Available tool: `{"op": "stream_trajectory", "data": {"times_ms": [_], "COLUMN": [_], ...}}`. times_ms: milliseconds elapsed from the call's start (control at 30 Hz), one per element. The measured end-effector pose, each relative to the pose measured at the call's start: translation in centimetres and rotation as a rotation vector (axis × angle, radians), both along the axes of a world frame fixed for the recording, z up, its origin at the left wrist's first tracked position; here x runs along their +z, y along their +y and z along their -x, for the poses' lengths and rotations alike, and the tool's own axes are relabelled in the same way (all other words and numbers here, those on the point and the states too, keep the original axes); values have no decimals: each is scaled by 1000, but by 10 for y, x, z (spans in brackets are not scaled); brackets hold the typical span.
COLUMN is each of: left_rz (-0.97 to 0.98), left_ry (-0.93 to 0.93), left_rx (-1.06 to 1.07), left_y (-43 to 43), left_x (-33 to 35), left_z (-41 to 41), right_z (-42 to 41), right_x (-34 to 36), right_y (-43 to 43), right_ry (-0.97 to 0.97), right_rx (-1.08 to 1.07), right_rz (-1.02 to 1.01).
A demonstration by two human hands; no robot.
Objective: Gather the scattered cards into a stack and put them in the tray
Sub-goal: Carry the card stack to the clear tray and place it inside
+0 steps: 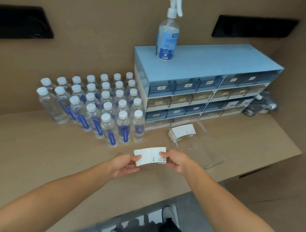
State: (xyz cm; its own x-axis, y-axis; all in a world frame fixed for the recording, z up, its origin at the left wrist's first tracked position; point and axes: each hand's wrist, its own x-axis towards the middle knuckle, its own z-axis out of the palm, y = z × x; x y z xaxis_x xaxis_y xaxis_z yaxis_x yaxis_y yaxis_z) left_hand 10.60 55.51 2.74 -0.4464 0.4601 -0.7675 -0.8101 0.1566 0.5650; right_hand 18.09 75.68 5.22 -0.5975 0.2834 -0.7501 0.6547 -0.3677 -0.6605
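cards [150, 155] — pinched between both hands, left [123, 165] and right [175, 159]

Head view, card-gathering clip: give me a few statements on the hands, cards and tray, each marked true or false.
1. Both hands hold one stack of cards. True: left hand and right hand grip opposite ends.
2. The clear tray is empty. False: a stack of white cards already sits in its far end.
3. The spray bottle stands on the table. False: it stands on top of the blue drawer unit.
4. The water bottles stand left of the drawer unit. True.
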Motion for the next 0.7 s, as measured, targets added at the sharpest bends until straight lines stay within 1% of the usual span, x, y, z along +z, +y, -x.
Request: {"op": "stream_trajectory", "data": {"times_ms": [133,267,400,567,700], "left_rz": [-18,-17,10,79,168], "left_ry": [26,53,63,88,155], "left_rx": [30,91,132,185,238], "left_y": [48,107,158,195,214], "left_x": [8,6,1,1,12], "left_z": [2,-12,-35,-53,-55], "right_z": [11,10,1,-4,-3], "right_x": [8,8,8,4,1], "right_y": [53,115,168,202,215], "right_ry": [32,72,47,6,11], "right_rx": [36,92,141,196,210], "right_rz": [-17,-3,16,40,68]}}
